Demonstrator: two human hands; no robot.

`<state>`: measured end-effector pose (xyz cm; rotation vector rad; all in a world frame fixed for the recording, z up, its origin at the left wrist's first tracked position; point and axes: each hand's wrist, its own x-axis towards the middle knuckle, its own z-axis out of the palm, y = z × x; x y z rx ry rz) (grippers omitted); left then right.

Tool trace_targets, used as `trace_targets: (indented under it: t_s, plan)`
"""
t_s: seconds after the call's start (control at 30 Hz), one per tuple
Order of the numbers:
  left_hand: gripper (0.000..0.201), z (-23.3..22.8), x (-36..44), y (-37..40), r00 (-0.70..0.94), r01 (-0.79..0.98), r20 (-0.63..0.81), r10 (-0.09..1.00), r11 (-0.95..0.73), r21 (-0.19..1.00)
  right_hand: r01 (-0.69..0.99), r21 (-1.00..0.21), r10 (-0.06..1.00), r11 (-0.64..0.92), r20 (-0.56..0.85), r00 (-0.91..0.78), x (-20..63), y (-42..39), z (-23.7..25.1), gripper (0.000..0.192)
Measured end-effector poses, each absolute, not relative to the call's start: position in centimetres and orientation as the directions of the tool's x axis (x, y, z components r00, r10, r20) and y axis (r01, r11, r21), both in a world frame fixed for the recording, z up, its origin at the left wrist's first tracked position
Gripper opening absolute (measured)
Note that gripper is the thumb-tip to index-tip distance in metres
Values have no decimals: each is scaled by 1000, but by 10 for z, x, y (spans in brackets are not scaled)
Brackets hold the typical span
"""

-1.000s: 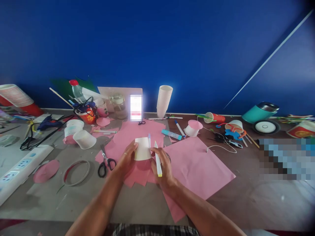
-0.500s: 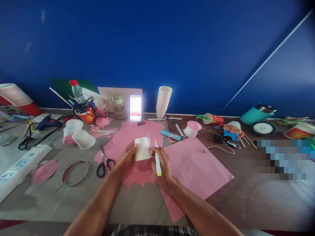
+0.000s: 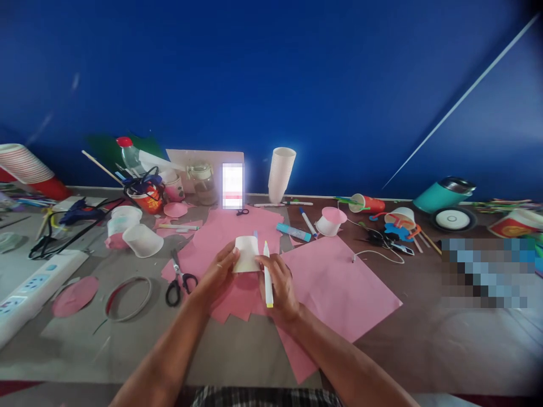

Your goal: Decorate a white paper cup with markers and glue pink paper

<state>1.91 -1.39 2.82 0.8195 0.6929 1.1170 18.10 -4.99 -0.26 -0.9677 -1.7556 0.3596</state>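
Both hands meet over the middle of the worktop (image 3: 237, 350); the left hand (image 3: 218, 275) has its fingers curled against the left side of a white paper cup (image 3: 246, 254), which stands upside down on a heap of pink paper sheets (image 3: 339, 288); the right hand (image 3: 278, 282) touches the cup's lower right edge with its fingertips while its fingers are clamped on a white marker with a yellow end (image 3: 267, 275); the marker's tip points away from the person and lies just beside the cup's wall; whether the tip touches the cup cannot be told; a second, blue-tipped pen (image 3: 255, 234) peeks out behind the cup, most of it hidden; the cup's rim is covered by the fingers and the pink paper under it is shadowed.

To the left lie black-handled scissors (image 3: 178, 280), a wire ring (image 3: 128, 290) and a pink paper disc (image 3: 75, 295); a white power strip (image 3: 29, 288) is cut off by the left edge; farther back stand a stack of white cups (image 3: 280, 172) and a glowing screen (image 3: 233, 185), its face blurred out; at the right a pixelated patch hides whatever lies there; a teal flask (image 3: 444, 193) lies on its side nearby.
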Motion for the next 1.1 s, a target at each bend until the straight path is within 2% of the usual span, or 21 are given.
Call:
trace_targets:
  t_s: [0.2, 0.3, 0.4, 0.57, 0.7, 0.8, 0.97, 1.1]
  plan:
    - [41, 31, 19, -14, 268, -454, -77, 960, 197, 869, 452, -614, 733, 647, 664, -148, 179, -50, 2, 43]
    - [34, 28, 16, -14, 240, -437, -71, 968, 173, 882, 340, -697, 757, 631, 649, -74, 179, -55, 13, 36]
    - [30, 27, 14, -13, 231, -433, -53, 972, 151, 888, 187, -799, 818, 572, 572, -55, 181, -60, 21, 28]
    - [28, 30, 16, -15, 230, -411, -32, 973, 127, 903, 68, -805, 808, 589, 585, -71, 183, -62, 22, 36]
    - [26, 32, 17, -16, 207, -402, -37, 978, 120, 908, 6, -871, 871, 490, 490, -42, 182, -62, 18, 40]
    - [28, 33, 18, -17, 173, -405, -47, 984, 115, 907, -17, -917, 916, 399, 400, -27, 181, -63, 17, 33]
    - [39, 35, 20, -18, 133, -385, -71, 989, 117, 915, 33, -903, 903, 428, 427, -45, 182, -64, 20, 22]
    - [36, 37, 20, -17, 107, -396, -85, 991, 121, 910, -19, -921, 921, 388, 388, -18, 182, -62, 22, 20]
